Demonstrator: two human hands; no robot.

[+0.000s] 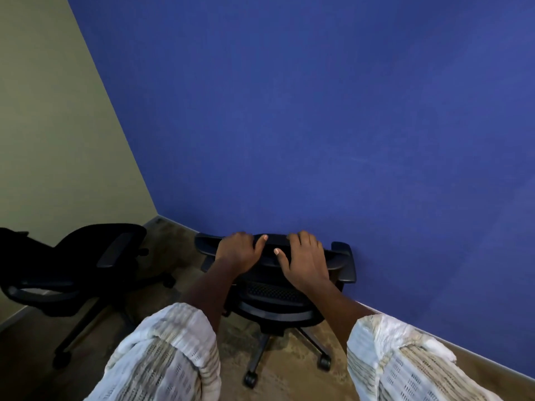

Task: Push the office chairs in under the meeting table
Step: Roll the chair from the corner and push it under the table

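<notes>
A black mesh office chair (275,293) stands on castors close to the blue wall, its back toward me. My left hand (238,251) and my right hand (305,260) both grip the top edge of its backrest, fingers curled over it, thumbs pointing inward. A second black office chair (86,264) stands to the left in the room's corner, turned sideways. No meeting table is in view.
The blue wall (318,111) rises right behind the held chair. A beige wall (43,125) meets it at the corner on the left. Brown carpet (289,366) covers the floor between and in front of the chairs.
</notes>
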